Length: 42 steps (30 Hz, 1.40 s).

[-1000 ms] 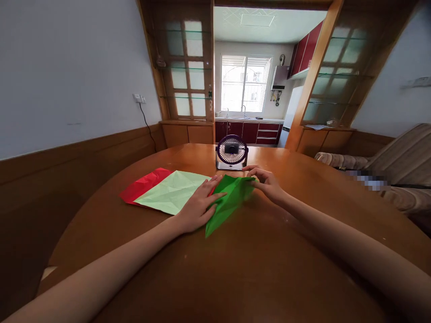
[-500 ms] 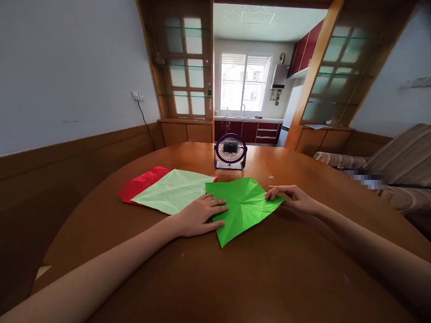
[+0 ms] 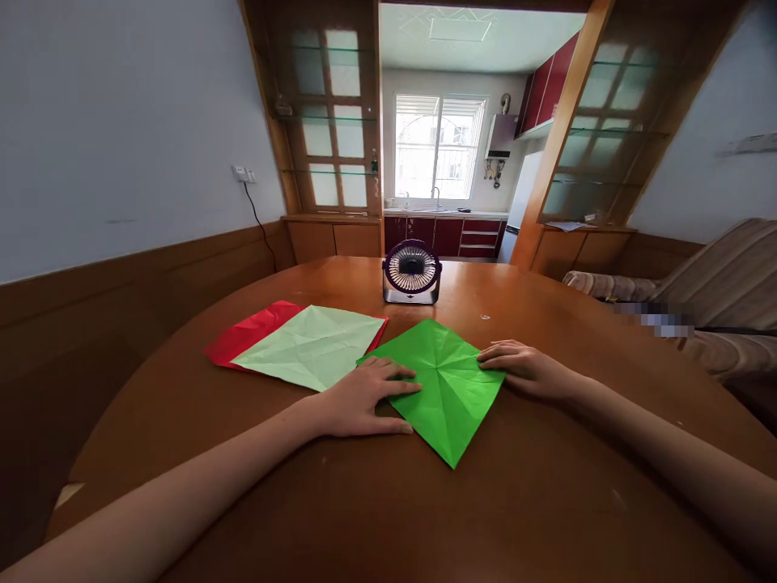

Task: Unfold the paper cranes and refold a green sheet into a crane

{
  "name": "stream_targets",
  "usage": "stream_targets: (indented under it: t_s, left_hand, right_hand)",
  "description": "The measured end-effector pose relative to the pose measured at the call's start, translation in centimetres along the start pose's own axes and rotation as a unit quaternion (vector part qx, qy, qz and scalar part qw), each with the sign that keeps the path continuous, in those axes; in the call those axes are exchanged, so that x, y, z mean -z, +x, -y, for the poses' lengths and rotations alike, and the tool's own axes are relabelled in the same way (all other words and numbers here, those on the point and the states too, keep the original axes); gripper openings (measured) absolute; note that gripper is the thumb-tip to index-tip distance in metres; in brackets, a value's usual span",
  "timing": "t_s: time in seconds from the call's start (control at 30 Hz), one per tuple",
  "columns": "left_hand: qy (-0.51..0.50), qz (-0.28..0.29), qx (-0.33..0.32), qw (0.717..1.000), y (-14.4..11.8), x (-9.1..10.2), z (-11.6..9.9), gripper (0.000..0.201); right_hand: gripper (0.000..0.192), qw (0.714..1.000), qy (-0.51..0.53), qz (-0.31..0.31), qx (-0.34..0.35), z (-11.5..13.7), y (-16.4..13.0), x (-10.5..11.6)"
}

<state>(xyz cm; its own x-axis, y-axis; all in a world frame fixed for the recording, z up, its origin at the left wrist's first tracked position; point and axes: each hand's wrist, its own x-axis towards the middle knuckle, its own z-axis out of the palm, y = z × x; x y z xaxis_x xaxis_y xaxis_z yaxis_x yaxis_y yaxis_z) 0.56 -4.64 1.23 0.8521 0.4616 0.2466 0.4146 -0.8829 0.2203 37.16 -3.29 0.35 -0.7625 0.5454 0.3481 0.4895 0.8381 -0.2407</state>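
A bright green sheet of creased paper (image 3: 446,393) lies on the table, turned like a diamond with one corner toward me. Fold lines meet near its middle. My left hand (image 3: 364,397) rests over its left corner, fingers spread and pressing on the paper, thumb on the table by its lower left edge. At the right corner, my right hand (image 3: 528,368) lies with its fingers stretched over the sheet's edge; its thumb is hidden. A pale green creased sheet (image 3: 309,344) sits just left, on top of a red sheet (image 3: 255,328).
A small dark fan (image 3: 413,267) stands on the round wooden table (image 3: 340,510), beyond the papers. Behind it are a kitchen opening and glass-shelved cabinets. A striped sofa (image 3: 722,283) is off to the right.
The green sheet has turned, its near corner swinging right, and it now lies flatter. My right hand's fingers have gone from curled to stretched out. My left hand stays on the left side.
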Motion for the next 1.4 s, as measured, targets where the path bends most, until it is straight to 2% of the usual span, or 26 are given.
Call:
stream_targets:
  t_s: [0.23,0.4,0.47,0.67,0.9,1.07,1.2,1.3,1.4]
  left_hand:
    - [0.042,-0.002,0.023,0.999,-0.4,0.5,1.4,0.061]
    - [0.075,-0.037,0.009,0.996,-0.3,0.2,1.8,0.036]
    - [0.074,-0.053,0.012,0.996,-0.2,0.1,1.5,0.032]
    - [0.039,-0.105,0.076,0.991,0.2,-0.3,0.2,0.037]
    - [0.037,-0.126,0.230,0.964,0.6,-0.8,-0.6,0.031]
    - [0.082,-0.123,0.278,0.949,0.9,-1.1,-0.5,0.048]
    - [0.120,-0.143,0.263,0.946,1.1,-1.6,-0.1,0.056]
    - [0.159,-0.156,0.216,0.951,1.5,-2.1,-0.2,0.048]
    - [0.158,-0.127,0.174,0.964,3.0,-2.7,-0.8,0.041]
  right_hand:
    - [0.029,0.987,0.148,-0.023,-0.055,-0.9,-0.5,0.1]
    - [0.032,0.968,0.218,-0.032,-0.123,-0.7,-0.6,0.5]
    - [0.034,0.962,0.225,-0.039,-0.147,-0.6,-0.7,0.6]
    - [0.039,0.962,0.179,-0.041,-0.200,-0.7,-0.7,0.7]
    - [0.049,0.960,0.104,-0.094,-0.243,-0.9,-0.2,-0.4]
    - [0.048,0.962,0.000,-0.106,-0.252,-0.7,-0.1,-1.2]
    - [0.041,0.963,-0.072,-0.100,-0.240,-0.4,0.1,-1.4]
    - [0.038,0.961,-0.093,-0.097,-0.240,-0.1,0.2,-1.5]
    - [0.035,0.959,-0.108,-0.098,-0.243,0.1,0.2,-1.7]
